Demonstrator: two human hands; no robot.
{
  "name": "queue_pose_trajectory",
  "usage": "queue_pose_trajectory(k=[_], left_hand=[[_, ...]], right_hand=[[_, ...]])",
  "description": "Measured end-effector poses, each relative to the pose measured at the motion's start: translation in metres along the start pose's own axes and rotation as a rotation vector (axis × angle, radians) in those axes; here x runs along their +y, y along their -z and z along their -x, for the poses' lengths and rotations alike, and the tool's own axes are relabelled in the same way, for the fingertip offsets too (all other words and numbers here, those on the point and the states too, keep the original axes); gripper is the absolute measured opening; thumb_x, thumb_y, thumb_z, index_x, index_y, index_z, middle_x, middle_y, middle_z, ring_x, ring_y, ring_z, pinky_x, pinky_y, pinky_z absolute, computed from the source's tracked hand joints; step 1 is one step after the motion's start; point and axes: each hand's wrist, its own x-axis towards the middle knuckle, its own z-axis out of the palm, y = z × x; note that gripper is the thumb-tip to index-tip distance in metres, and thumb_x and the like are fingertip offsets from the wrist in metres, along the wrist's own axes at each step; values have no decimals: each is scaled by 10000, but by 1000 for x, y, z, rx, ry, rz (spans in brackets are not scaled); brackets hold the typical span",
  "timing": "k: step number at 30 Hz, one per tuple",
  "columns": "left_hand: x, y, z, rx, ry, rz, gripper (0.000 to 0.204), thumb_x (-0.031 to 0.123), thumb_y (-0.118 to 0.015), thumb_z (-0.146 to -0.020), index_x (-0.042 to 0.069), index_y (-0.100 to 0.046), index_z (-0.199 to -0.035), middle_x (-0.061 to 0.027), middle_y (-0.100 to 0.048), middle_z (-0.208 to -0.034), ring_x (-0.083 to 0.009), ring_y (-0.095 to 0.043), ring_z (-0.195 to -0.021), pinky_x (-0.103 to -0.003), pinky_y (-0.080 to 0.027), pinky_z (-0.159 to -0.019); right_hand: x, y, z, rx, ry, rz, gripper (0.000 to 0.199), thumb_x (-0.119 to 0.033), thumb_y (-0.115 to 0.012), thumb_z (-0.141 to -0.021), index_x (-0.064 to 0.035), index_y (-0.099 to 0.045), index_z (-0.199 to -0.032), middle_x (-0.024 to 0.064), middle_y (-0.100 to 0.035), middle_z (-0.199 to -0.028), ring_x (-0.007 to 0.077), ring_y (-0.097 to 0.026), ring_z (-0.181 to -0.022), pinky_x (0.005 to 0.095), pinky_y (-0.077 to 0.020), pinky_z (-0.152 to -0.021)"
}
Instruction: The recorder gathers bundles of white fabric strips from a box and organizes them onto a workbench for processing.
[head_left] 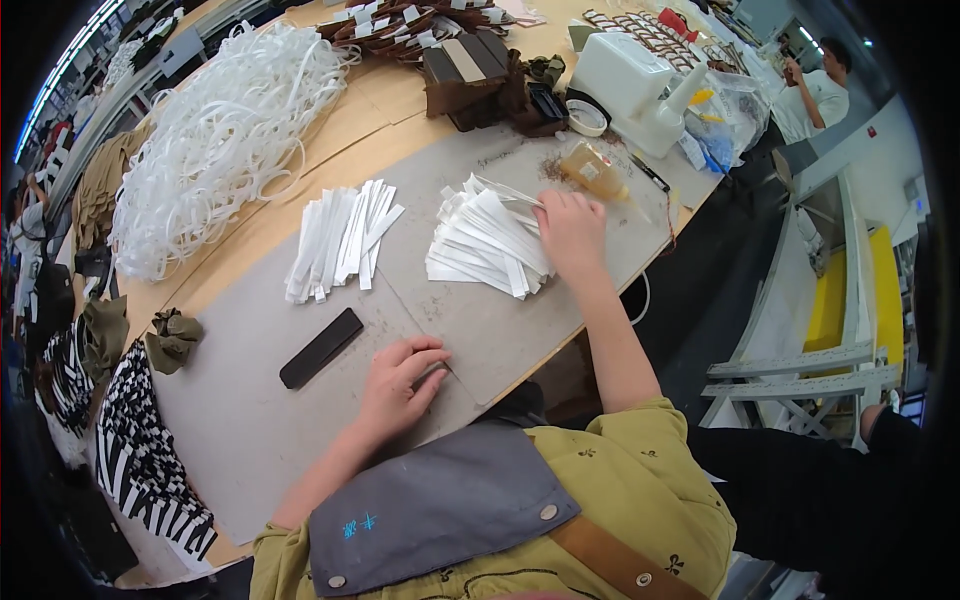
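Right hand is closing its fingers on a strip atop the fanned pile of white strips, left hand is resting loosely open and empty on the grey mat; smaller strip bundle lying apart, most apparently still unhandled.

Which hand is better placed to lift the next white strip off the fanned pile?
Right, probably. The right hand already rests on the fanned pile of white strips, while the left hand lies flat on the grey mat, well apart from it.
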Motion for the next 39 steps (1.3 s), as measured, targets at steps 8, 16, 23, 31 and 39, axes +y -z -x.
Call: queue_pose_trajectory(k=[8,16,23,31,39], left_hand=[[1,1,4,-8,2,15,196,118,-646,-805,95,-643,-999,-46,-603,-1081,-226,-558,-1012,-347,-390,-882],[2,9,7,70,140,222,196,71,-603,-846,77,-638,-1038,-83,-604,-1046,-205,-598,-890,-310,-456,-789],[-23,14,9,326,426,1007,272,146,-491,-964,15,-525,-1200,-10,-566,-1002,-95,-560,-859,-249,-472,-762],[-29,12,10,540,494,1320,189,230,-537,-954,109,-581,-1092,42,-578,-922,-50,-506,-847,-224,-418,-745],[-10,33,9,557,434,1518,171,307,-440,-991,146,-410,-938,39,-346,-650,-60,-337,-505,-213,-387,-516]], right_hand=[[-18,22,3,194,-110,-262,159,-206,-562,-904,-66,-538,-975,48,-575,-685,199,-575,-615,309,-427,-588],[-92,38,57,-642,-571,-1825,238,-259,-499,-966,-22,-515,-977,32,-519,-645,112,-487,-531,237,-439,-543],[-138,29,82,-856,-562,-1899,205,-224,-486,-972,-22,-519,-989,14,-534,-741,87,-479,-569,205,-408,-530],[-145,27,89,-980,-630,-1838,193,-209,-557,-937,-39,-525,-1025,-36,-447,-662,37,-385,-513,197,-337,-467],[-139,21,87,-953,-750,-1943,193,-217,-571,-930,-49,-536,-1019,-42,-414,-612,36,-347,-476,195,-307,-455]])
